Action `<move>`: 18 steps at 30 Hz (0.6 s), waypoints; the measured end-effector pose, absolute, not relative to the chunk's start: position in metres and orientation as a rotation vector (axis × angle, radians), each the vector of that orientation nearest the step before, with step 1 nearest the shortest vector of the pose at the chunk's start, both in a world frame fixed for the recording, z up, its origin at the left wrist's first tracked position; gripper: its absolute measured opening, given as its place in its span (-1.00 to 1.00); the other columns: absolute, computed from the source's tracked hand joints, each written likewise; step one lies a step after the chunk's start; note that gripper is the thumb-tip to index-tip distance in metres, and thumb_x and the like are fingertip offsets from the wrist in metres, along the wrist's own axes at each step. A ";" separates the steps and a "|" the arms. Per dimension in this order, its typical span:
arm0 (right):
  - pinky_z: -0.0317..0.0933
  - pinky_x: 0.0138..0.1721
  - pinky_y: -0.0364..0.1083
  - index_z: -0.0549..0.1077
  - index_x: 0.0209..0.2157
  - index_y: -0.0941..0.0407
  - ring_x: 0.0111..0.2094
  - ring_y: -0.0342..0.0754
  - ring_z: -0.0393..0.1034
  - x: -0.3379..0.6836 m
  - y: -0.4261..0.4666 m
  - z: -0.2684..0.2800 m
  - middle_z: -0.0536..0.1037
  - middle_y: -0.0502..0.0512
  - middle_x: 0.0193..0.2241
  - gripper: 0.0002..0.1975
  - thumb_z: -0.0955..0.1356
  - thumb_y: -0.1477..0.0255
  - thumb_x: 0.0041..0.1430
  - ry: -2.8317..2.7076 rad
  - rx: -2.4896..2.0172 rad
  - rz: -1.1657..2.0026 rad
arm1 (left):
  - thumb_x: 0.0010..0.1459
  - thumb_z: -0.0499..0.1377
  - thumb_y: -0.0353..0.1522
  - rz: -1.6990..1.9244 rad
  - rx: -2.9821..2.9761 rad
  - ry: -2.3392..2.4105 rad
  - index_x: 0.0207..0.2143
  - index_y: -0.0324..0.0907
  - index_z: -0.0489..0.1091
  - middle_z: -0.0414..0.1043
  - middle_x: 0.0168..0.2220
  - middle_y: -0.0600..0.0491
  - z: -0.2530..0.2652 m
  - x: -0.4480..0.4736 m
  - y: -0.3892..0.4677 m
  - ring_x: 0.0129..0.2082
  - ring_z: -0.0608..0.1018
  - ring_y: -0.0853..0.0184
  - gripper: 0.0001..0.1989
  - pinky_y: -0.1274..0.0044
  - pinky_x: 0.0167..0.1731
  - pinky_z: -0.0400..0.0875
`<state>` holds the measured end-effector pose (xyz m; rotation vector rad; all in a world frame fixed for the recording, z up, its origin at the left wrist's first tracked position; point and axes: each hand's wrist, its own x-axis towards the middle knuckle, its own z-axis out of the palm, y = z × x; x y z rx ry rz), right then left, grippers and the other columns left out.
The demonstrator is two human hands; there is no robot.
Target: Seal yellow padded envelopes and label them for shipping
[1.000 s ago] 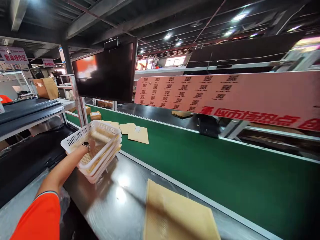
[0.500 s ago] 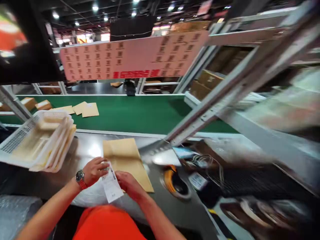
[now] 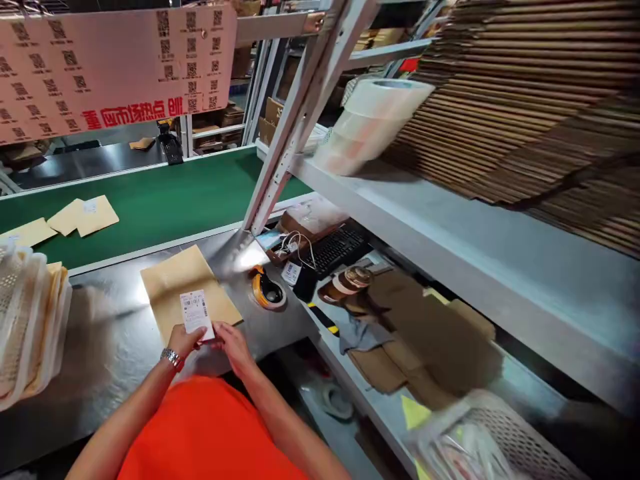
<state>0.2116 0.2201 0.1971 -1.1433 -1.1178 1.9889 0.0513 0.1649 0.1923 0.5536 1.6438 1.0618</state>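
A printed white shipping label [image 3: 195, 311] is pinched at its lower edge between my two hands. My left hand [image 3: 185, 343], with a metal-band watch on the wrist, has its thumb on the label's lower part. At the lower right corner, the closed fingers of my right hand [image 3: 233, 345] grip the label too. Behind it, partly covered, a kraft padded envelope [image 3: 175, 280] lies on the metal table [image 3: 110, 320]. Right of the envelope rests an orange-and-black tape dispenser [image 3: 267, 289].
Stacked white baskets [image 3: 30, 333] stand at left. A green conveyor belt [image 3: 175, 193] carries several envelopes. At right, a shelf [image 3: 400, 207] holds clear tape rolls [image 3: 370, 123] and flattened cardboard [image 3: 500, 100]; a keyboard [image 3: 340, 250] and brown cup [image 3: 345, 283] sit below.
My view has swung to the right. The label, which hung toward me beside the envelope, now stands upright in front of it, held at its lower edge by both hands.
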 end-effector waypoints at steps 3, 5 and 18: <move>0.37 -0.25 -0.05 0.75 -0.24 0.08 -0.25 0.02 0.58 0.231 0.214 0.193 0.78 0.14 -0.26 -0.32 0.69 -0.21 -0.14 -1.021 -1.182 2.033 | 0.00 0.52 -0.09 1.082 0.522 1.655 -0.33 -0.20 0.68 0.75 -0.32 -0.11 0.186 0.053 0.174 -0.37 0.72 0.17 -0.63 0.44 -0.40 0.57; 0.39 -0.22 -0.04 0.76 -0.26 0.09 -0.26 0.00 0.58 0.238 0.212 0.190 0.77 0.12 -0.28 -0.32 0.71 -0.20 -0.16 -0.967 -1.184 2.038 | -0.02 0.54 -0.08 1.086 0.507 1.649 -0.36 -0.18 0.66 0.75 -0.33 -0.10 0.185 0.055 0.178 -0.36 0.74 0.15 -0.63 0.44 -0.39 0.57; 0.50 -0.11 0.03 0.75 -0.32 0.08 -0.28 0.02 0.63 0.246 0.223 0.193 0.77 0.15 -0.31 -0.38 0.75 -0.12 -0.21 -0.900 -1.186 2.061 | -0.05 0.60 -0.05 1.123 0.446 1.614 -0.32 -0.20 0.64 0.76 -0.28 -0.14 0.190 0.069 0.184 -0.30 0.77 0.08 -0.55 0.37 -0.31 0.64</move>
